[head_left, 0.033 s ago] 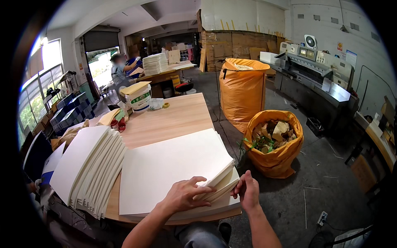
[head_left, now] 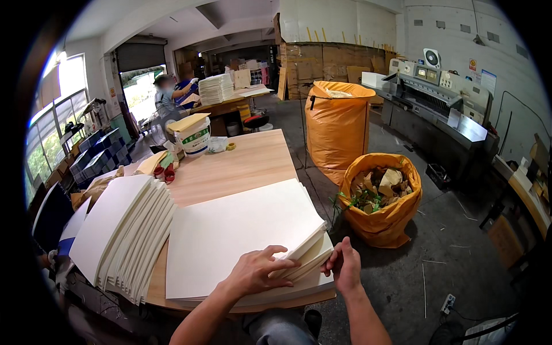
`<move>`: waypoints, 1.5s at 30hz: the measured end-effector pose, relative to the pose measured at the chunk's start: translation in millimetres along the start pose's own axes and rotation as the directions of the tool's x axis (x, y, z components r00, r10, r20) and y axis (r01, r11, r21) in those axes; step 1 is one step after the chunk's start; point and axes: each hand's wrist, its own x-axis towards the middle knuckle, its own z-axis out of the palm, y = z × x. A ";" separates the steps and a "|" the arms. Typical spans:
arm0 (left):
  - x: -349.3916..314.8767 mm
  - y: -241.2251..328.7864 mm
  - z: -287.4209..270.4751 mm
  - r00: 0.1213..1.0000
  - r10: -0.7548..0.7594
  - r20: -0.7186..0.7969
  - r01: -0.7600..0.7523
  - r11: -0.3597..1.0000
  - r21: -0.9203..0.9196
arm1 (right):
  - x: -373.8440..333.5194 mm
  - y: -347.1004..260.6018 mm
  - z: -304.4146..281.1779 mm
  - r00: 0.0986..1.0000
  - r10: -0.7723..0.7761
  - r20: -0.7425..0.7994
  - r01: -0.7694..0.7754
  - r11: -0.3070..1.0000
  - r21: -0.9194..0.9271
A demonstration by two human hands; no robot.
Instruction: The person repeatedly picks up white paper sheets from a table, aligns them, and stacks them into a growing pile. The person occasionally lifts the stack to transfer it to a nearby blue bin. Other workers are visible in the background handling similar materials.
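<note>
Left hand (head_left: 253, 275): fingers bent against the raised near-right corner of the white sheets (head_left: 238, 230); clamping cannot be determined. Right hand (head_left: 343, 268): fingers curled at that corner; hold cannot be determined. Sheets lie at the table (head_left: 247, 164)'s near edge. Fanned stack (head_left: 123, 227) limits left; orange sack (head_left: 386, 229) stands right. Tabletop extends beyond, toward a bucket (head_left: 194, 142).

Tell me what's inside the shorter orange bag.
Inside the shorter orange bag, brown scraps and thin green strips show at the open top. What lies deeper is hidden by them and the bag's walls.
</note>
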 end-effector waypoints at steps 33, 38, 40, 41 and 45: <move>-1.2 2.5 -0.5 1.000 0.016 -0.014 -0.016 1.000 -0.021 | -2.9 -14.2 7.5 0.989 0.144 -0.018 -0.145 0.988 -0.051; -1.2 2.1 -1.6 1.000 0.015 0.002 -0.015 0.999 -0.031 | -4.7 -14.9 6.8 0.992 0.122 -0.013 -0.122 0.993 0.009; -1.1 0.7 -0.8 1.000 0.020 0.009 -0.020 1.000 -0.001 | -5.3 -9.6 0.7 0.995 0.096 -0.005 -0.096 0.994 0.043; -0.8 -0.1 0.5 1.000 0.020 0.015 -0.021 1.000 0.023 | -6.0 -7.3 -2.1 0.996 0.085 -0.004 -0.084 0.995 0.061; -1.4 2.4 5.9 1.000 -0.012 0.007 0.011 0.994 0.107 | -8.5 -4.6 1.7 0.999 -0.039 -0.018 0.028 0.904 -0.427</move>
